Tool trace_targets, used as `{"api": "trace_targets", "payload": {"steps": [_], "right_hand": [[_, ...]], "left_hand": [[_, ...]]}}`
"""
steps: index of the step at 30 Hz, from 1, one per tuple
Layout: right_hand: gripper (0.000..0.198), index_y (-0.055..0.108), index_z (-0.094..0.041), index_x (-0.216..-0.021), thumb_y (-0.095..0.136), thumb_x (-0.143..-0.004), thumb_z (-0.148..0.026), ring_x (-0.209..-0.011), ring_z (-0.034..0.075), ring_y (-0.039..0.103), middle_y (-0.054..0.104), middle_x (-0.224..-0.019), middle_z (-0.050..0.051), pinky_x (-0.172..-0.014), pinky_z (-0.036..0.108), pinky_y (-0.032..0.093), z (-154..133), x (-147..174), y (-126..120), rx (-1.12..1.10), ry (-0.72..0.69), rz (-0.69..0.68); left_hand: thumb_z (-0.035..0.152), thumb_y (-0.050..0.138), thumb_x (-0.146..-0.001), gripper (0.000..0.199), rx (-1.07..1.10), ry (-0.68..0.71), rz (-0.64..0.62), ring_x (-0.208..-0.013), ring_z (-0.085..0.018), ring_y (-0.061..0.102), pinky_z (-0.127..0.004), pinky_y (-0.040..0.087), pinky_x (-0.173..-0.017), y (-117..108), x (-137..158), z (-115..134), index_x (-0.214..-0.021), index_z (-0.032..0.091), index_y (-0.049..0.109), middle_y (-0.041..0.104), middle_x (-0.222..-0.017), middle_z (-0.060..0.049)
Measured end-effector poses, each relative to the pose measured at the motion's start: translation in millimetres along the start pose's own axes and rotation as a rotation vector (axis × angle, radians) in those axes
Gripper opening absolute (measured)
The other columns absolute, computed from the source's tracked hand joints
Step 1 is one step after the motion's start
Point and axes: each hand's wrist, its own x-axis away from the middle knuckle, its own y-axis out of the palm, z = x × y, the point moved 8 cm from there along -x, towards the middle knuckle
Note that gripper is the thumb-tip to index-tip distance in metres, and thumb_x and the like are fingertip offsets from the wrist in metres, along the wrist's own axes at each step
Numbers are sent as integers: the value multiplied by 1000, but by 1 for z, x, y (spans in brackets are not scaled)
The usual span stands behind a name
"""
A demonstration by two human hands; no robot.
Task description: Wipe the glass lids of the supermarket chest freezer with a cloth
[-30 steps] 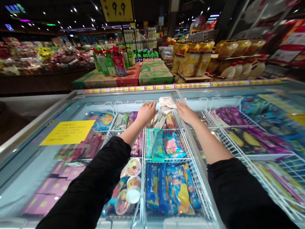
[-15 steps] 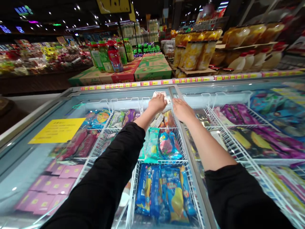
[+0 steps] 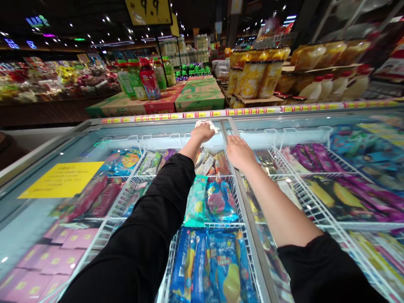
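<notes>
My left hand (image 3: 202,132) is closed over a crumpled white cloth or tissue (image 3: 213,127), pressed on the glass near the far edge of a chest freezer. My right hand (image 3: 240,152) lies flat with fingers stretched out on the metal frame (image 3: 250,206) between the glass panes, holding nothing. Beneath the glass, white wire baskets (image 3: 221,225) hold packaged frozen treats. Among them are blue packs (image 3: 225,265) at the near side and a turquoise pack (image 3: 195,202) farther in.
A yellow notice (image 3: 61,180) is on the glass at the left, above pink boxes (image 3: 59,260). Price labels (image 3: 189,115) run along the far rim. Behind it stand drink bottles (image 3: 135,80), cartons (image 3: 200,94) and jars of fruit (image 3: 252,80).
My left hand has slid a little to the left with the white cloth, away from the metal frame. My right hand stays flat on the frame. The view has shifted slightly.
</notes>
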Motion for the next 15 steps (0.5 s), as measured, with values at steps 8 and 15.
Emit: {"api": "trace_targets", "payload": {"steps": [8,15], "right_hand": [[65,47,-6,-159,33,-100,-30,-157,34,40,51,-163,21,-131,57,27,0,0,0,26,62,12],[68,44,4,-159,29,-100,-28,-159,34,35,43,-167,24,-132,53,25,-7,5,-8,53,99,-65]], "left_hand": [[39,28,-110,63,-20,108,-34,-164,-25,24,-40,23,-132,14,-7,35,-166,11,33,26,-177,-10],[37,32,-110,62,-21,80,-49,-164,-26,26,-42,23,-133,2,-51,-1,-165,7,32,27,-176,-14]]}}
